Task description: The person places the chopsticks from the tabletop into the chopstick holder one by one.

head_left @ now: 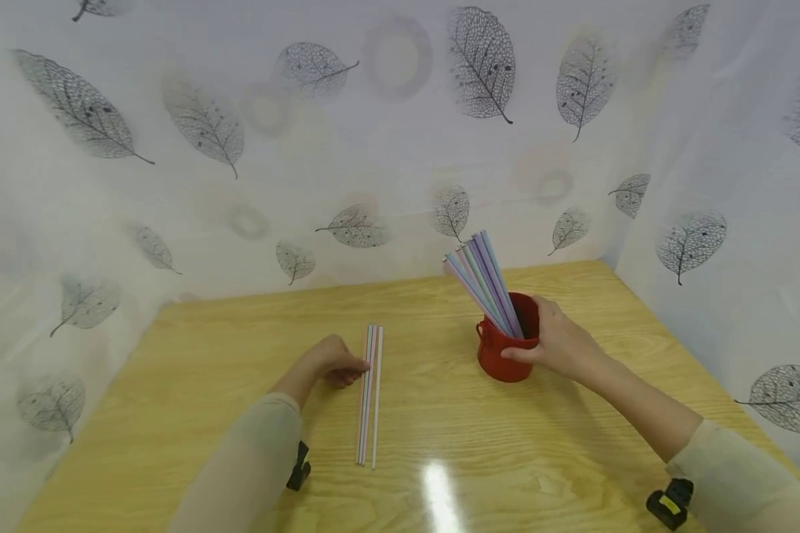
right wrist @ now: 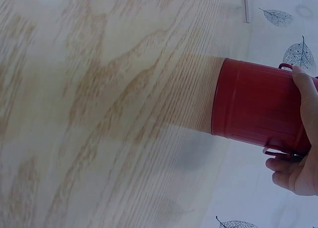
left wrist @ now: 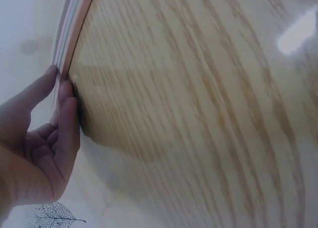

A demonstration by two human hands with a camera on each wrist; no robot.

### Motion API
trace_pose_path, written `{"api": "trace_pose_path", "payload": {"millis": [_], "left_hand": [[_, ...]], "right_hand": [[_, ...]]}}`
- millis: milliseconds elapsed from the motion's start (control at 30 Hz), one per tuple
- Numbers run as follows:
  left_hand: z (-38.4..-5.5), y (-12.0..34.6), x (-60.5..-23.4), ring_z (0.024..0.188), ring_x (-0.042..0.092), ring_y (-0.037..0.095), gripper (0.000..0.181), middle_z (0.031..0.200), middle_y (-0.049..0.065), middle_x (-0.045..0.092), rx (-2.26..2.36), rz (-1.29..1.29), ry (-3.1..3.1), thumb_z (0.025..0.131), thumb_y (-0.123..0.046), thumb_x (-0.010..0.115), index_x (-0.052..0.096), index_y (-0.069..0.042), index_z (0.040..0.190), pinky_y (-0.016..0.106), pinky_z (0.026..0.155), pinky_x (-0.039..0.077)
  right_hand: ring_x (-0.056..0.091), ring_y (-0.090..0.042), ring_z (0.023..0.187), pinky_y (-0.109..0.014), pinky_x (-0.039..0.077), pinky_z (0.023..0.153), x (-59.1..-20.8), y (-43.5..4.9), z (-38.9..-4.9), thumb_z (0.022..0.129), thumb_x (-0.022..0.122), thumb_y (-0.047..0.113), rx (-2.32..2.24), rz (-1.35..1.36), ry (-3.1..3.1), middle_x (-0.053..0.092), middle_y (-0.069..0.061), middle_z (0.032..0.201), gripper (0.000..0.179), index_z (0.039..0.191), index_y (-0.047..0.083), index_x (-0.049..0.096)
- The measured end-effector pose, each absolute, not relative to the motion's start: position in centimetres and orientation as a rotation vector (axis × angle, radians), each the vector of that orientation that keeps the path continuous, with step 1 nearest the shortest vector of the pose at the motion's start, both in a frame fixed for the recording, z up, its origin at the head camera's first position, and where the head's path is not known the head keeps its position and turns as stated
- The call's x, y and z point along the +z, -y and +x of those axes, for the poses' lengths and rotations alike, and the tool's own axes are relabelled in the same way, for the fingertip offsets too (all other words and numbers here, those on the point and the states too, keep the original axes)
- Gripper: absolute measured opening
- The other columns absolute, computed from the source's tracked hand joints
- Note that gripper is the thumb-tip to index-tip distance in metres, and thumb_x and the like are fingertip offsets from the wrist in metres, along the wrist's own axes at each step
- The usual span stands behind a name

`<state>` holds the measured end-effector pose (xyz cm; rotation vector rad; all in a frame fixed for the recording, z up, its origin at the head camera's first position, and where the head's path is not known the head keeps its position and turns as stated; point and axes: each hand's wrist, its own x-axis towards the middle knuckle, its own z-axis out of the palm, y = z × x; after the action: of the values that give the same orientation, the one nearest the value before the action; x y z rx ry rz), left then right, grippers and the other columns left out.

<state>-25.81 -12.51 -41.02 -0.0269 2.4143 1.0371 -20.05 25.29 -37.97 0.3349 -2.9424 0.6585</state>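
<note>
Several thin pastel straws point(head_left: 371, 392) lie side by side on the table, left of centre in the head view. My left hand point(head_left: 336, 361) is at their left side and pinches them between thumb and index finger; the left wrist view shows both fingertips at the straws point(left wrist: 74, 27). On the right stands a small red metal bucket point(head_left: 500, 359) with side handles. A bundle of purple, blue, green and pink straws point(head_left: 483, 281) leans leftward out of it. My right hand point(head_left: 560, 340) grips the bucket's right side near the rim, with the thumb across its front.
The wooden table point(head_left: 240, 333) has a light, glossy grain and reflects a bright spot near its front. A white curtain point(head_left: 387, 148) with grey leaf prints hangs behind it and along both sides. Black devices are strapped at both wrists.
</note>
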Motion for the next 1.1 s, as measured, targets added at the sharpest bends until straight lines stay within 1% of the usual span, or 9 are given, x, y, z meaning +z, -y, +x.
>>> {"api": "trace_pose_path", "payload": {"millis": [133, 300, 533, 700, 967, 1100], "left_hand": [[-26.0, 12.1, -41.0, 0.044, 0.056, 0.009, 0.026, 0.054, 0.002, 0.061, 0.985, -0.018, -2.432, 0.080, -0.020, 0.077, 0.067, 0.000, 0.067, 0.016, 0.042, 0.049], [-26.0, 11.7, -40.8, 0.043, 0.056, 0.008, 0.023, 0.053, 0.001, 0.061, 0.989, -0.025, -2.398, 0.081, -0.016, 0.076, 0.067, 0.000, 0.067, 0.014, 0.040, 0.047], [-25.8, 11.5, -40.7, 0.044, 0.057, 0.008, 0.019, 0.054, 0.002, 0.062, 1.032, -0.069, -2.385, 0.079, -0.013, 0.076, 0.066, 0.001, 0.070, 0.014, 0.041, 0.047], [-25.9, 11.4, -40.9, 0.044, 0.057, 0.008, 0.019, 0.055, 0.002, 0.062, 1.032, -0.098, -2.378, 0.079, -0.013, 0.076, 0.066, 0.000, 0.071, 0.014, 0.041, 0.048], [-25.9, 11.1, -40.9, 0.043, 0.056, 0.010, 0.020, 0.054, 0.003, 0.061, 0.992, -0.073, -2.408, 0.079, -0.013, 0.076, 0.065, 0.000, 0.067, 0.016, 0.040, 0.048], [-26.0, 11.1, -40.8, 0.044, 0.056, 0.009, 0.019, 0.055, 0.003, 0.061, 0.988, -0.079, -2.387, 0.080, -0.012, 0.075, 0.065, 0.000, 0.069, 0.016, 0.042, 0.050]], "right_hand": [[0.051, -0.042, 0.111, -0.058, 0.052, 0.085, -38.1, -25.4, -20.1, 0.070, 0.074, 0.061, 0.654, 0.333, 2.935, 0.046, -0.030, 0.125, 0.109, 0.139, -0.008, 0.026], [0.052, -0.042, 0.110, -0.058, 0.052, 0.084, -38.1, -25.3, -20.2, 0.069, 0.074, 0.061, 0.651, 0.341, 2.929, 0.046, -0.030, 0.124, 0.109, 0.139, -0.008, 0.027], [0.051, -0.040, 0.111, -0.057, 0.052, 0.086, -38.0, -25.4, -20.0, 0.070, 0.075, 0.060, 0.660, 0.337, 2.931, 0.046, -0.029, 0.125, 0.108, 0.140, -0.006, 0.026], [0.051, -0.041, 0.112, -0.058, 0.051, 0.088, -37.9, -25.4, -20.0, 0.070, 0.074, 0.060, 0.668, 0.346, 2.932, 0.045, -0.030, 0.126, 0.109, 0.140, -0.006, 0.026], [0.051, -0.041, 0.111, -0.058, 0.052, 0.086, -37.9, -25.3, -20.0, 0.069, 0.074, 0.061, 0.667, 0.344, 2.939, 0.046, -0.030, 0.125, 0.109, 0.141, -0.006, 0.026], [0.051, -0.040, 0.111, -0.057, 0.052, 0.087, -37.9, -25.2, -20.0, 0.070, 0.075, 0.060, 0.668, 0.351, 2.928, 0.046, -0.029, 0.124, 0.108, 0.140, -0.005, 0.026]]}}
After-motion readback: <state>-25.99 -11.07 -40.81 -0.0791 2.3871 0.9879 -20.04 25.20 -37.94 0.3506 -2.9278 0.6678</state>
